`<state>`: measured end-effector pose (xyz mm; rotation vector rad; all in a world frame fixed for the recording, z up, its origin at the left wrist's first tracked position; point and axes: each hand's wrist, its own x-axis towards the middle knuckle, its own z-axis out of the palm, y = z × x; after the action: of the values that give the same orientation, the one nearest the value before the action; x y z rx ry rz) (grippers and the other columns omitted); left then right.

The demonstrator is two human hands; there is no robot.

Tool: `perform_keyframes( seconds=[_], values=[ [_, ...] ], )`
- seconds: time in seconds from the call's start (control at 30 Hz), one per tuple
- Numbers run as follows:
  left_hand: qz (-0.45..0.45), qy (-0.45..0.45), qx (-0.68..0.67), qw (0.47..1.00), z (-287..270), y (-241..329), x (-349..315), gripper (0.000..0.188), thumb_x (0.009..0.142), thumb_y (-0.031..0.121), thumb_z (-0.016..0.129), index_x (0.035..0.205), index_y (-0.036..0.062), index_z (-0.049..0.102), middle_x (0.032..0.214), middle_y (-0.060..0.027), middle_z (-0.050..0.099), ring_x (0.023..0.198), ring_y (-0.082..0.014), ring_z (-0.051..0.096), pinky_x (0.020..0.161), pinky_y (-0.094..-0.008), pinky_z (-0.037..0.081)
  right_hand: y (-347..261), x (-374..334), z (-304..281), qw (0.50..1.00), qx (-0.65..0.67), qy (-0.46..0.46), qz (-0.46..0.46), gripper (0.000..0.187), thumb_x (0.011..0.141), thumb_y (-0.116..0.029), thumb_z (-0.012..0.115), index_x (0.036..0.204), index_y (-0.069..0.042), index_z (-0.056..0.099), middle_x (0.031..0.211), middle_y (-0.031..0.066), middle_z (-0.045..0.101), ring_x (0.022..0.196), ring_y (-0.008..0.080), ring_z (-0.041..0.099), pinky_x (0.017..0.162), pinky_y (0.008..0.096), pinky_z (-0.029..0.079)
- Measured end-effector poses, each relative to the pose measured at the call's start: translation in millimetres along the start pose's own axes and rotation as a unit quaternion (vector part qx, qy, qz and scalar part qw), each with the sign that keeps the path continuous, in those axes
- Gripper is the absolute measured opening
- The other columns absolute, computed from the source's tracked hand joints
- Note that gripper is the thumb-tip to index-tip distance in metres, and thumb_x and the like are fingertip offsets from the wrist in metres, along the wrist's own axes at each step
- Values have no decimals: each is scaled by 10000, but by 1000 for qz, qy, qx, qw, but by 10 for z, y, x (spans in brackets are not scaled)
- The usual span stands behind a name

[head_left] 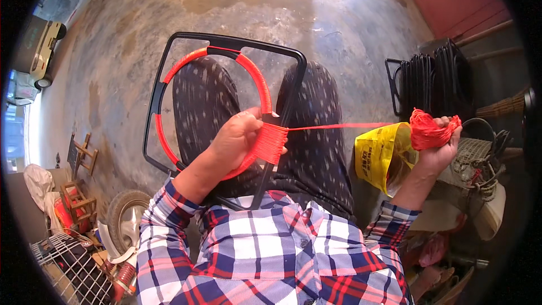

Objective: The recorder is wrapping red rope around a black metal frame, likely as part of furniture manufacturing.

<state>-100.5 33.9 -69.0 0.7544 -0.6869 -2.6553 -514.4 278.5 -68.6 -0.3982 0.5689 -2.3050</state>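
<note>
Across my lap lies a black frame [257,41] of bent tube, squarish with a round ring inside it. Stretches of the ring are wrapped in orange-red cord [257,76], with black gaps between. My left hand [237,138] is closed on the ring's right side, beside a wide band of tightly laid cord [272,144]. Some of its fingers are hidden behind the band. Out to the right, my right hand [439,152] grips a bundle of orange-red cord [432,130]. A taut strand [344,126] runs from the band to that bundle.
A yellow bag [375,155] stands just under the right hand. Behind it are stacked black frames [432,79] and a broom [502,104]. At the left are a wheel [127,220], a small wooden stool [79,206] and a wire rack [73,271]. Concrete floor [254,0] lies ahead.
</note>
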Motion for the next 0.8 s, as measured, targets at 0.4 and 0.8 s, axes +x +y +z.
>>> perform_keyframes(
  seconds=[0.4, 0.8],
  values=[
    [36, -16, -18, 999, 208, -32, -24, 348, 887, 109, 455, 1214, 2, 506, 1069, -185, 656, 960, -320, 691, 844, -533, 580, 1950, -739, 1352, 883, -355, -110, 286, 316, 841, -3, 703, 1118, -31, 554, 988, 66, 680, 812, 89, 618, 726, 266, 522],
    [29, -44, -108, 993, 85, -245, -60, 315, 878, 78, 470, 1176, -14, 517, 1039, -191, 656, 921, -347, 694, 831, -538, 585, 1871, -821, 1320, 894, -345, -22, 285, 278, 791, 33, 674, 1028, -52, 558, 793, 19, 610, 623, 112, 607, 551, 252, 488]
  ],
)
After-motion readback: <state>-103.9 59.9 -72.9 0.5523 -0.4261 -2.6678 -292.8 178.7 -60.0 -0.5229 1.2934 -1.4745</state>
